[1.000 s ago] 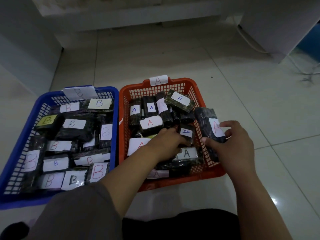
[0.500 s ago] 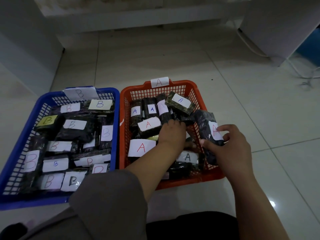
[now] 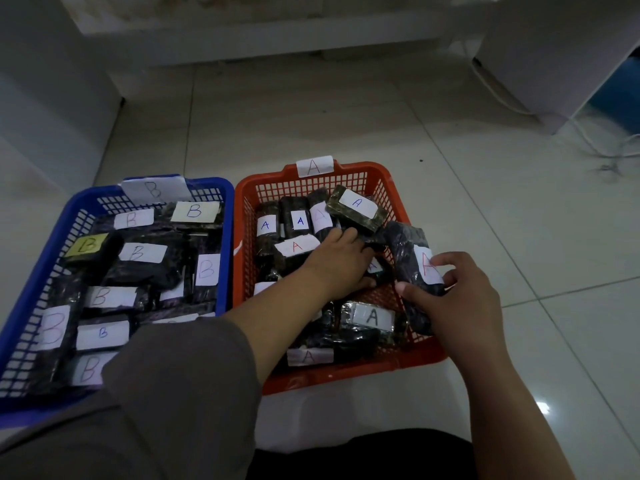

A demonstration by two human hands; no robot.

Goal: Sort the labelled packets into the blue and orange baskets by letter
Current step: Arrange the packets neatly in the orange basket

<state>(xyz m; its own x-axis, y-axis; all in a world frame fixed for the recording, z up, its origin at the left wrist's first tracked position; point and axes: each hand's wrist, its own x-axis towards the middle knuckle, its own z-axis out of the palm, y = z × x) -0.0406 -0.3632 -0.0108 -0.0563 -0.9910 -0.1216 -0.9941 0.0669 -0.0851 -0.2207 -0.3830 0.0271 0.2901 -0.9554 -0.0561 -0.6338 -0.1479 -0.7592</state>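
The orange basket (image 3: 349, 374) on the right carries an A tag and holds several dark packets with A labels. The blue basket (image 3: 38, 244) on the left carries a B tag and holds several dark packets with B labels. My right hand (image 3: 460, 306) grips a dark packet with a red A label (image 3: 408, 261), propped against the orange basket's right rim. My left hand (image 3: 341, 259) lies palm down inside the orange basket, fingers spread over the packets; whether it holds one is hidden. A greenish A packet (image 3: 356, 207) sits tilted just beyond its fingertips.
Both baskets stand side by side on a pale tiled floor (image 3: 485, 188). A white cable (image 3: 588, 140) runs along the floor at the far right, beside a white cabinet (image 3: 540, 46). A white wall base runs across the back. My dark-clothed lap fills the bottom.
My left hand has slid further back into the orange basket, over the packets. My right hand has kept the red A packet at the right rim, shifting only slightly.
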